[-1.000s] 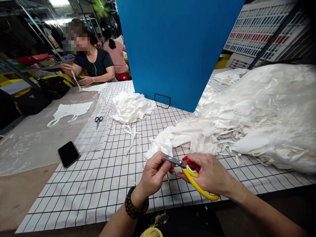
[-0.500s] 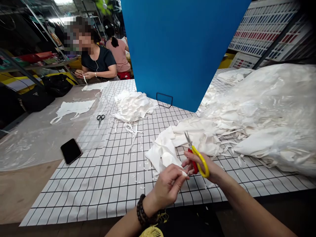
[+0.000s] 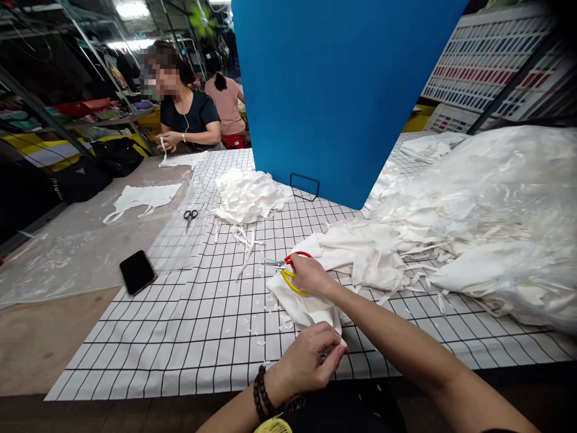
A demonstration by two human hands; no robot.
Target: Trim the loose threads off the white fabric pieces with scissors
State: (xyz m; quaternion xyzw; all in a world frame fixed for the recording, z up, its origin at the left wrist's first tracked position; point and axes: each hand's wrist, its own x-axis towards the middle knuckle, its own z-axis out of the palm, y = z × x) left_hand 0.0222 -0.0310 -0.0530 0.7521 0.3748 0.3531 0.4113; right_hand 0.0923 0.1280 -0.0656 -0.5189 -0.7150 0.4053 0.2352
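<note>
Moved: right hand (image 3: 309, 275) out from near the left hand, scissors (image 3: 288, 269) now lowered flat, blades pointing left.
Right fingers: curled through the red and yellow handles.
Left hand (image 3: 311, 359): fingertips pinched on the near edge of the white cloth piece (image 3: 303, 305).
Cloth: between both hands, on the grid mat (image 3: 180, 337).

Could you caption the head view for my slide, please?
Right hand holds scissors; left hand pinches white cloth.
</note>
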